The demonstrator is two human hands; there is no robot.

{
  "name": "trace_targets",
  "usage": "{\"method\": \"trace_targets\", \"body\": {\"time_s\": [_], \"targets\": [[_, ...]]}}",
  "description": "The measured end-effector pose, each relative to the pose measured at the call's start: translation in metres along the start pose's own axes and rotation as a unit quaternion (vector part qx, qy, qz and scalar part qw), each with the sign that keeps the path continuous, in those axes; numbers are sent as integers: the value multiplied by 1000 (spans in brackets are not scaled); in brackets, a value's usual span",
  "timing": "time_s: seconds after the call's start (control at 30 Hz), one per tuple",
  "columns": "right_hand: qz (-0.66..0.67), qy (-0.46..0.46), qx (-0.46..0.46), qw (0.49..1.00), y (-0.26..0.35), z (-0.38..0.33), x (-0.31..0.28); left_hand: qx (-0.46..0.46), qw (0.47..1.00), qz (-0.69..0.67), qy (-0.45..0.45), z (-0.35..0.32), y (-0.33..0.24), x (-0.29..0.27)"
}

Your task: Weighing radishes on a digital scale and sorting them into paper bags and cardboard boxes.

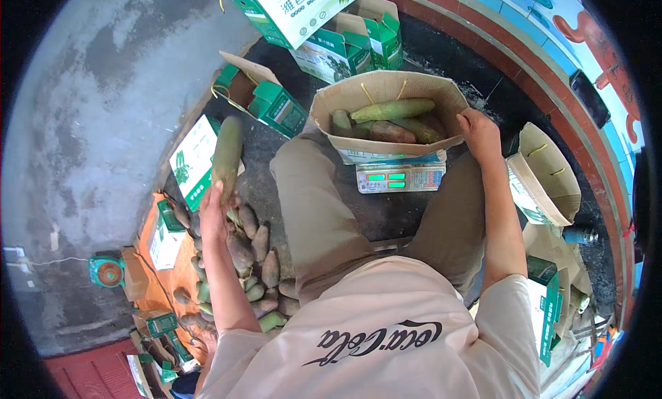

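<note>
Concrete floor; radish (227, 153) (left-held) aloft

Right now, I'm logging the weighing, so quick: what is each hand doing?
Left hand: closed around a long green radish, lifted above the pile.
Right hand: gripping the rim of the open box on the scale.
</note>
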State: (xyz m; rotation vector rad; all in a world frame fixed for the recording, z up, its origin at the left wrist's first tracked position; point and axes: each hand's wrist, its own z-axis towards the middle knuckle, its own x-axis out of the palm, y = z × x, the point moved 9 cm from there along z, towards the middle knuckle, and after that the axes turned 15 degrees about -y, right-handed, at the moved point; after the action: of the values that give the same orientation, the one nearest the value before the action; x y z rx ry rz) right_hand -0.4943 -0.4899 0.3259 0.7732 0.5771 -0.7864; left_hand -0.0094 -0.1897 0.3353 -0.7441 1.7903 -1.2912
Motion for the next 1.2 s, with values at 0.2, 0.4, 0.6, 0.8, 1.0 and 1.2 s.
{"method": "trace_targets", "body": {"time_s": [0.2, 0.4, 0.6, 0.8, 1.0, 1.2], "targets": [[3, -1, -6, 1000, -1, -1, 1, 42, 973, -88, 208, -32, -84, 136], [-3, -12, -4, 1000, -3, -4, -5, 145, 968, 30, 203, -43, -89, 205], [6, -24, -1, 1000, -8, -4, -13, 176, 976, 8, 126, -29, -62, 140], [-1, -17, -3, 1000, 1, -1, -9, 104, 987, 118, 31, 2, 55, 29], [-10, -29, -11, 999, -3, -5, -9, 179, 847, 498, 53, -41, 152, -24], [-14, -27, -6, 1000, -9, -6, -13, 122, 761, 599, 219, -82, 231, -34]]}}
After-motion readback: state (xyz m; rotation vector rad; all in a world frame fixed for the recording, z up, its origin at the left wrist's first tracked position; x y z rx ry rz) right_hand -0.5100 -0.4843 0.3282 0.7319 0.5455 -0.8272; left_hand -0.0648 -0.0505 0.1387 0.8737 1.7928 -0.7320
